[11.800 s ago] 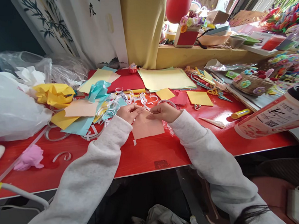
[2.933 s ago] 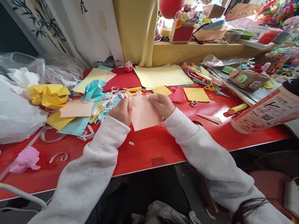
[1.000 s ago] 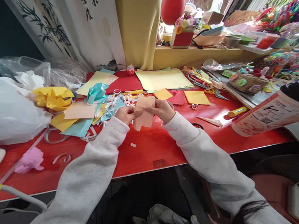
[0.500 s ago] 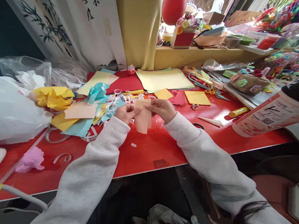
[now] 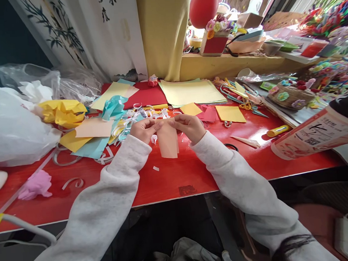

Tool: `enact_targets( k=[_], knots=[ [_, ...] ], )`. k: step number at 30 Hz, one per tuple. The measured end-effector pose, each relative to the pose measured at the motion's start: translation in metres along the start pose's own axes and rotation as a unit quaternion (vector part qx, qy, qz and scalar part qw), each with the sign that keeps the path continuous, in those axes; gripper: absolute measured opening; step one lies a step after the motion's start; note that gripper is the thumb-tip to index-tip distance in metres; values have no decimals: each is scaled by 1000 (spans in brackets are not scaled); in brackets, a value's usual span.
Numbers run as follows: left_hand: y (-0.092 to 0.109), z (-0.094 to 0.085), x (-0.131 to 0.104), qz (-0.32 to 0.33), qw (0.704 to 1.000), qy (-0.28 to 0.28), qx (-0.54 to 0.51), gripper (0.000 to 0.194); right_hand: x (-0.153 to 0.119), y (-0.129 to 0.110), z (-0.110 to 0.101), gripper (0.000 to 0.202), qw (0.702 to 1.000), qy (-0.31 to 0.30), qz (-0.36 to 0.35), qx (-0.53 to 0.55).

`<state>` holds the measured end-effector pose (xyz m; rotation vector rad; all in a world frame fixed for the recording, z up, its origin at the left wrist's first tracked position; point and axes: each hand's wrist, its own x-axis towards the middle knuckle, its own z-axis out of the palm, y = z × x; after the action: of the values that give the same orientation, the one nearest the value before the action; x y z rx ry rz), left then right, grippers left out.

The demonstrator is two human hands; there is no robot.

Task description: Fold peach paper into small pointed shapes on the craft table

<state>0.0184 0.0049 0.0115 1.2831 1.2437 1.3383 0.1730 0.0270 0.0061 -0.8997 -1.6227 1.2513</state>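
Note:
A folded peach-coloured paper (image 5: 167,141) hangs over the red table between my hands. My left hand (image 5: 145,130) pinches its upper left corner between thumb and fingers. At the upper right corner, my right hand (image 5: 188,127) grips the same paper in a pinch. The top edge lies level with my thumbs, and a second layer shows at the right side. Behind my left hand are curled white paper strips (image 5: 128,121). Yellow square paper (image 5: 190,109) and pinkish-red paper (image 5: 208,114) lie just beyond my right hand.
The red table (image 5: 171,182) holds crumpled yellow paper (image 5: 64,112), a pink crumpled piece (image 5: 36,184), a pale yellow sheet stack (image 5: 192,91) and a yellow tube (image 5: 278,130). A large cup (image 5: 317,130) leans at the right. A white plastic bag (image 5: 12,126) bulges at the left.
The paper's top no longer stands above my thumbs, and its lower part hangs slightly lower and straighter. My left hand has shifted slightly left and up; my right hand has hardly moved.

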Motion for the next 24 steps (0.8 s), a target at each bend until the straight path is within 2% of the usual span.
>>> enact_targets(
  k=[6,13,17,20,24],
  knots=[
    [0,1,-2,4,1000,19,12,35,-3,-1,0,35,999,25,-7,-19],
    [-6,0,1,39,997,15,65,32,-3,1,1,36,1000,10,2,-17],
    [-8,1,2,41,998,9,47,33,-3,2,0,34,999,14,-7,-36],
    [-8,0,3,32,999,25,31,34,-2,3,-2,33,998,28,-15,-52],
    [-8,-2,4,34,997,36,63,34,0,2,-3,33,999,23,-5,-48]
  ],
)
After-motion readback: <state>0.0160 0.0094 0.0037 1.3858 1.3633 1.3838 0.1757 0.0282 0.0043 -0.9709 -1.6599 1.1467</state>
